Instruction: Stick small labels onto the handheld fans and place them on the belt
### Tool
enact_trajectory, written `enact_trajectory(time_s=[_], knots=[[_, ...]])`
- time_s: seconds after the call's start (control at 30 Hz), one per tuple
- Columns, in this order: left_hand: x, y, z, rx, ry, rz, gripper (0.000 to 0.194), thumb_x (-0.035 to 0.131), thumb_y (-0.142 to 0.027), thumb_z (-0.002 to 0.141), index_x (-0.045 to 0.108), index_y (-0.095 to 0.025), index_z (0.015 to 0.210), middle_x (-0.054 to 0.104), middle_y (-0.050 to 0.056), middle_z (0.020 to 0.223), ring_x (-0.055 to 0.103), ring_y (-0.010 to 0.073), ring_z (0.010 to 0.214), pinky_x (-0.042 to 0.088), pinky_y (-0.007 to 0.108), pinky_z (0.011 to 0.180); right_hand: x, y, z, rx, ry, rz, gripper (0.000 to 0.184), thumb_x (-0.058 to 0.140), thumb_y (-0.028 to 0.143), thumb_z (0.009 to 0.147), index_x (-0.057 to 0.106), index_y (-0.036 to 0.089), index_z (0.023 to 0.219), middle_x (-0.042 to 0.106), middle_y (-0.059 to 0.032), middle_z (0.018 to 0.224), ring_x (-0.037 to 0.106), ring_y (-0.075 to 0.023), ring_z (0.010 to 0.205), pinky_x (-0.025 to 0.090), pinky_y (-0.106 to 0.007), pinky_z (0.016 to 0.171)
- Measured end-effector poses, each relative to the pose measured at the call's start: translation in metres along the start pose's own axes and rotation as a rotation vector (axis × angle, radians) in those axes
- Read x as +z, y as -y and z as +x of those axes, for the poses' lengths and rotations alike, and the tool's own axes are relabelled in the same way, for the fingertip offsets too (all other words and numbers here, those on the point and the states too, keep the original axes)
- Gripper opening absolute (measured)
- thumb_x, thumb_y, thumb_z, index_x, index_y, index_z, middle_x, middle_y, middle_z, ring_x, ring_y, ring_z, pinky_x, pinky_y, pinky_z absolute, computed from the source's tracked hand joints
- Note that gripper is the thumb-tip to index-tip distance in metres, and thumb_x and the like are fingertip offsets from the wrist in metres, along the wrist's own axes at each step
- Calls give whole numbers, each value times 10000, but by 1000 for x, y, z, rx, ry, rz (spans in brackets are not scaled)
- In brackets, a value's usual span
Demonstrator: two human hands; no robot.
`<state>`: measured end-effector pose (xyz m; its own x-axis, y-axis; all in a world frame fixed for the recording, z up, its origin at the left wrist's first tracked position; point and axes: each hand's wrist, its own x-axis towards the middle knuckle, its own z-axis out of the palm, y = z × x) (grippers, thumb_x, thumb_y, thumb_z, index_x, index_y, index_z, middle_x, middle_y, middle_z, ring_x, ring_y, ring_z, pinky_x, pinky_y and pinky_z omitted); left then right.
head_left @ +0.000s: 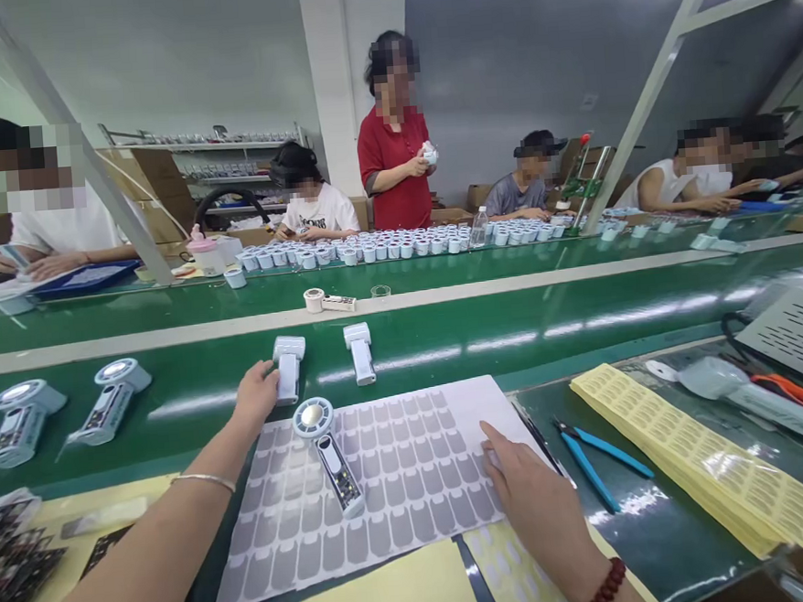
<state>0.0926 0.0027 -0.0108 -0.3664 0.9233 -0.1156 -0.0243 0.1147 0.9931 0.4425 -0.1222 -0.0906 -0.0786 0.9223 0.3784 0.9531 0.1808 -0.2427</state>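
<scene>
- Green belt (431, 336): crosses the bench ahead of you.
- Your left hand (255, 396): arm stretched forward, palm down, fingers slightly bent, tips at the left side of a white device (288, 371) lying on the belt; cannot tell whether they grip it. Forearm cut off below.
- Sticker sheet (474, 406): in front of you, between your arms; partly covered by a round-headed device (337, 466).
- Your right hand (527, 476): palm down over the sheet's right margin, fingers extended, no object seen in them; thumb hard to make out.
- Yellow label stack (694, 455): well to your right.
- Black parts (14, 566): left, cut off by the picture edge.
- Blue-handled pliers (587, 465): right of your right hand, jaws pointing away from you.
</scene>
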Motion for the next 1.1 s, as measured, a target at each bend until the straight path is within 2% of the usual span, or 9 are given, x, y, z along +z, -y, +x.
enact_trajectory(time_s=[0.13, 0.27, 0.43, 0.5, 0.6, 0.8, 0.93, 1.0, 1.1], knots=[[-13, -9, -22, 91, 216, 128, 509, 679, 33, 594, 736, -262, 1004, 753, 70, 1033, 643, 274, 1136, 449, 345, 1020, 4, -3, 2, -21, -2, 20, 363, 355, 208, 981, 567, 177, 1275, 758, -95, 924, 718, -256, 846, 571, -348, 623], [-19, -9, -44, 72, 468, 264, 645, 769, 59, 431, 763, -233, 1007, 749, 95, 1087, 651, 319, 1103, 493, 333, 947, 3, -4, 9, -32, 19, 68, 351, 374, 156, 944, 593, 199, 1215, 730, -75, 931, 687, -262, 879, 568, -362, 657], [-24, -4, -56, 129, 508, 308, 552, 876, -29, 426, 773, -208, 938, 755, 57, 910, 673, 241, 864, 525, 241, 777, -7, -4, 14, -7, 39, 133, 359, 428, 149, 904, 615, 187, 1208, 722, -103, 987, 666, -294, 962, 570, -398, 713], [-30, -3, -65, 157, 443, 262, 550, 895, -31, 421, 765, -202, 928, 752, 37, 906, 671, 205, 836, 515, 187, 733, -9, -5, 12, 30, 35, 165, 366, 463, 194, 912, 601, 187, 1251, 730, -119, 1050, 664, -306, 1013, 569, -400, 717], [-40, -2, -90, 117, 235, 7, 530, 878, -25, 486, 741, -219, 959, 745, -8, 834, 675, 174, 734, 530, 174, 630, -10, -7, 10, 84, 35, 253, 356, 467, 220, 918, 599, 213, 1248, 756, -84, 1008, 701, -270, 926, 568, -383, 718], [-28, 8, -169, -184, -155, -727, 337, 534, -72, 888, 663, -176, 1182, 785, 65, 931, 743, 167, 796, 609, 246, 718, -22, 6, 5, 192, -10, 486, 333, 459, 367, 933, 572, 212, 1205, 746, -61, 978, 723, -233, 804, 576, -383, 724], [-6, 8, -205, -410, -259, -998, 295, 421, -219, 995, 640, -148, 1180, 770, 72, 815, 735, 150, 641, 617, 236, 623, -49, 54, -9, 291, 110, 925, 441, 626, 463, 853, 534, 244, 1224, 732, -44, 961, 720, -255, 914, 579, -364, 742], [2, 4, -216, -540, -272, -1071, 304, 415, -291, 1002, 646, -121, 1104, 742, 74, 758, 718, 148, 585, 614, 231, 574, -62, 87, -20, 294, 272, 1239, 464, 710, 400, 797, 541, 243, 1199, 721, -23, 862, 674, -278, 1082, 568, -363, 798], [9, -1, -226, -684, -218, -1135, 340, 430, -357, 993, 633, -85, 1011, 682, 67, 705, 676, 133, 514, 595, 218, 496, -75, 129, -35, 281, 475, 1499, 453, 778, 273, 722, 579, 233, 1127, 713, -7, 769, 623, -287, 1196, 563, -347, 813]])
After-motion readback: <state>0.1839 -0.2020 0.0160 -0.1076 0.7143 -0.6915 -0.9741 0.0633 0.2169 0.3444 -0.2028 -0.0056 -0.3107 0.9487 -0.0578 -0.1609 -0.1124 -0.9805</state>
